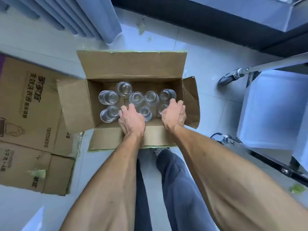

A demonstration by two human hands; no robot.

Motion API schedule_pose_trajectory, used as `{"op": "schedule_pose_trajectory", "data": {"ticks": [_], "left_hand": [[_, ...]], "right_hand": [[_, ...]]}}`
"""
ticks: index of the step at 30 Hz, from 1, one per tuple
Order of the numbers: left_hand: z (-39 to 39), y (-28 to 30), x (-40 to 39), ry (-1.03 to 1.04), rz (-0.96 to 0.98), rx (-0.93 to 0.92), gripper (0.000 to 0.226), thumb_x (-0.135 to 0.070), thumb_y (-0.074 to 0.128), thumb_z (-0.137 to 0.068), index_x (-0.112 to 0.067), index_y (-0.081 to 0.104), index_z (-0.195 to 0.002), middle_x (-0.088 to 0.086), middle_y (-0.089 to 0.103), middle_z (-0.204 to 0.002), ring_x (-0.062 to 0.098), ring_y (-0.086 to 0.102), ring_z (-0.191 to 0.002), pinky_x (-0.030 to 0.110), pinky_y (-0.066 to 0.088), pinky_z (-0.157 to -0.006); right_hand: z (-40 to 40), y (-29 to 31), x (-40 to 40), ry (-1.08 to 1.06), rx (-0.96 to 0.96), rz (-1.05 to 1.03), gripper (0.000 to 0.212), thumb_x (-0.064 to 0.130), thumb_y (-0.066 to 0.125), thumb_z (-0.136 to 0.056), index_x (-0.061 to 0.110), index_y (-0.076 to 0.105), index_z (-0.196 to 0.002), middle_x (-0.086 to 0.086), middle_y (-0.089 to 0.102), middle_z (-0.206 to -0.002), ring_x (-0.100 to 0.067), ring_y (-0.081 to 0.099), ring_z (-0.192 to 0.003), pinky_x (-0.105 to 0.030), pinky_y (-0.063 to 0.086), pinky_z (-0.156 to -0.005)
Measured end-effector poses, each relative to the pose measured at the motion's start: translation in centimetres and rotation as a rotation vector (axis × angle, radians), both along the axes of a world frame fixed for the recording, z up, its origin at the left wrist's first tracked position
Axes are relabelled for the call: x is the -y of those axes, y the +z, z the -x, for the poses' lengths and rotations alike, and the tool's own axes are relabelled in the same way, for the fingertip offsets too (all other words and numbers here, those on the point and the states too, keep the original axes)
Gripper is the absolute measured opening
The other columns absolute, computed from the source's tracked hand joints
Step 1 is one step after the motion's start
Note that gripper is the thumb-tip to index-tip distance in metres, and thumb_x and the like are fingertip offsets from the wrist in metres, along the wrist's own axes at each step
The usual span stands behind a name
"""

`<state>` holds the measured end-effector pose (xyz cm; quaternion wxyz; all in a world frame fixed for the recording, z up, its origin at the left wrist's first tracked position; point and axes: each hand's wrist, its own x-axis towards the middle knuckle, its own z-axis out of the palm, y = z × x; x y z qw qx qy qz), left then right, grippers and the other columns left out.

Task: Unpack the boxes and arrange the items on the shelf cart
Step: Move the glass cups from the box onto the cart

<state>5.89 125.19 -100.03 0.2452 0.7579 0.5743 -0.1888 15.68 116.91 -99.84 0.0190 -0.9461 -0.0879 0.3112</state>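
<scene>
My left hand (131, 119) is down inside the box (133, 69), its fingers curled over a glass which the hand hides almost fully; I think it grips that glass, though the contact itself I cannot see. My right hand (175, 114) is at the near right corner of the box, fingers bent around the rim of another glass (162, 108), so I judge it is grasping this one.

The other glasses (108, 97) stand upright in the box on the floor, close together, some touching each other. Here is the first danger: if I lift one hand at an angle, the glass can knock its neighbour and tip it or chip it. The glass is clear and smooth, so a weak grip on the rim may slip, and a fall onto the hard floor tiles (208, 90) would break it.

The right flap (191, 100) stands up just beside my right hand; my wrist may catch on it when I lift.

The cart (266, 105) is to the right, on wheels (226, 79). I cannot tell if they are locked; if not, a push while placing could roll it. A flattened carton (30, 124) lies left, and green scraps (296, 189) on the floor could make a step slip.
</scene>
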Motion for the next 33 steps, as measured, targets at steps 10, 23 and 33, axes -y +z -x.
{"op": "schedule_pose_trajectory", "data": {"ticks": [10, 23, 33], "left_hand": [[-3.6, -6.9, -4.3, -0.242, 0.031, -0.092, 0.042, -0.024, 0.061, -0.089, -0.016, 0.043, -0.125, 0.017, 0.055, -0.117, 0.035, 0.063, -0.098, 0.035, 0.038, -0.07], [-3.9, -11.7, -4.2, -0.158, 0.088, -0.083, 0.075, -0.02, 0.081, -0.075, -0.014, 0.035, -0.134, 0.022, 0.054, -0.118, 0.037, 0.062, -0.101, 0.042, 0.05, -0.086], [-3.0, -12.4, -4.0, -0.079, -0.027, -0.034, 0.075, -0.033, 0.078, -0.071, -0.006, 0.044, -0.132, 0.019, 0.054, -0.127, 0.034, 0.049, -0.12, 0.041, 0.042, -0.097]], "right_hand": [[-0.9, -7.2, -1.9, 0.018, 0.073, 0.026, 0.061, 0.01, 0.063, -0.076, 0.016, 0.039, -0.131, -0.018, 0.037, -0.138, -0.032, 0.042, -0.121, -0.04, 0.044, -0.09], [-2.2, -11.2, -2.8, 0.115, 0.189, 0.123, 0.064, 0.003, 0.055, -0.088, 0.016, 0.029, -0.145, -0.012, 0.041, -0.129, -0.028, 0.043, -0.114, -0.038, 0.041, -0.084], [-2.9, -11.5, -2.1, 0.047, 0.09, -0.017, 0.061, 0.019, 0.079, -0.07, 0.01, 0.044, -0.118, -0.012, 0.048, -0.124, -0.032, 0.055, -0.109, -0.042, 0.045, -0.088]]}}
